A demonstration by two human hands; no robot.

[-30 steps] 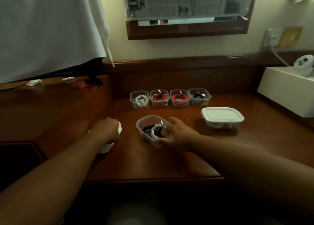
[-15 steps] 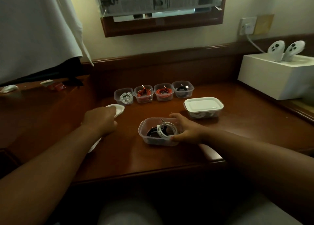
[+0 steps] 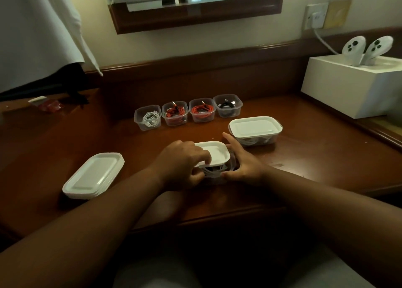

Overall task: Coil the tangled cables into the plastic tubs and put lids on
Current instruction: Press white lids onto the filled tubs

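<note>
Head view: the lid (image 3: pixel 214 155) has come off the stack of lids (image 3: pixel 93 175) near the bench's (image 3: pixel 315 157) left front and now sits tilted over the tub (image 3: pixel 217 174) at front centre. Left hand (image 3: pixel 182 168) pinches its near edge; right hand (image 3: pixel 245 163) braces the tub, fingers straight. Not seated yet. One lidded tub (image 3: pixel 255 130) sits just behind; four small tubs (image 3: pixel 188 113) farther back are uncovered.
</note>
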